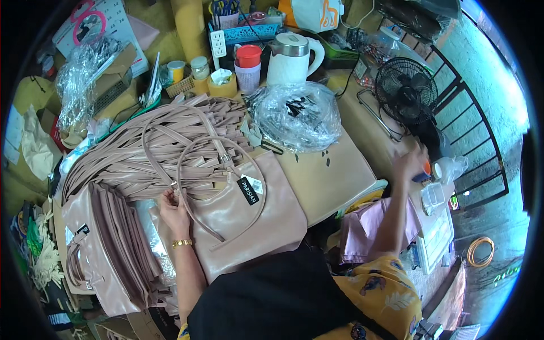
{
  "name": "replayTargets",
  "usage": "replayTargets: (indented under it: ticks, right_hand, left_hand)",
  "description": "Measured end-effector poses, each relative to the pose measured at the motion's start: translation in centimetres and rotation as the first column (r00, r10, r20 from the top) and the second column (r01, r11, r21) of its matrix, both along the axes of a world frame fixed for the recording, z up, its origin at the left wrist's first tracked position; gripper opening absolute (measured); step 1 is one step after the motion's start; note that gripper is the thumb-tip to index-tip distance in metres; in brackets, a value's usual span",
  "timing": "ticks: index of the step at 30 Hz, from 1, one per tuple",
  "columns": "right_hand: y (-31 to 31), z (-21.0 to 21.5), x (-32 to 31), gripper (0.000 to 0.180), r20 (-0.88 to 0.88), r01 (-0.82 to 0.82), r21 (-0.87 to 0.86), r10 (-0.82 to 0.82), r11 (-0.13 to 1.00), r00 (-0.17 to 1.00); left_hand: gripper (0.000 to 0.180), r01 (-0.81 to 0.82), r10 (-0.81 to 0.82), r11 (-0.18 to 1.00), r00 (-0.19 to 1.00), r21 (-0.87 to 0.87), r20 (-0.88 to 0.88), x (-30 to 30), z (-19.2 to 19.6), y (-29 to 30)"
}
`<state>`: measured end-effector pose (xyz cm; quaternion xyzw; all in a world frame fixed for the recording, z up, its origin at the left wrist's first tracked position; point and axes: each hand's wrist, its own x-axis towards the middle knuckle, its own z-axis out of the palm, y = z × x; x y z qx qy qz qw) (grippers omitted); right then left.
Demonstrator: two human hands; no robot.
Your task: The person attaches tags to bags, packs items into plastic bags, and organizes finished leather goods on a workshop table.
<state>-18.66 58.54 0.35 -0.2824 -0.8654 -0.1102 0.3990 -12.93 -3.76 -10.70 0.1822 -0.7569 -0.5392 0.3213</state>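
Our left hand [173,208] rests flat, fingers loose, on the pink handbag [249,218] at table centre, by its strap [195,170]. Our right hand [409,164] reaches toward three o'clock; we cannot tell its grip. The bag looks soft, light, slick; best lifted by the strap.

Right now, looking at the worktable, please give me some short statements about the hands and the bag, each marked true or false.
1. The left hand rests on the pink handbag. True.
2. The right hand holds a strap of the bag. False: it reaches to the right, near a small orange thing.
3. A pile of pink straps lies behind the bag. True.
4. The black fan stands on the left. False: it stands on the right.
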Motion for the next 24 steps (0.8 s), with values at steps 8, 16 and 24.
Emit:
replayTargets:
  ticks: [8,16,24]
  right_hand:
    - [20.0,-8.7,3.0,0.083,0.08,-0.285,-0.243,0.312,0.927,0.947]
    - [20.5,-8.2,4.0,0.084,0.113,-0.19,-0.252,0.224,0.949,0.968]
    - [-3.5,3.1,5.5,0.049,-0.154,-0.651,-0.174,0.633,0.739,0.759]
  left_hand:
    - [0.032,-0.072,0.077,0.975,0.997,-0.209,0.019,0.7,0.0,-0.1]
    - [0.029,0.055,-0.032,0.918,0.997,0.392,-0.064,4.7,5.7,-0.6]
    - [0.035,0.369,-0.461,0.799,0.883,0.475,0.089,12.0,9.7,0.1]
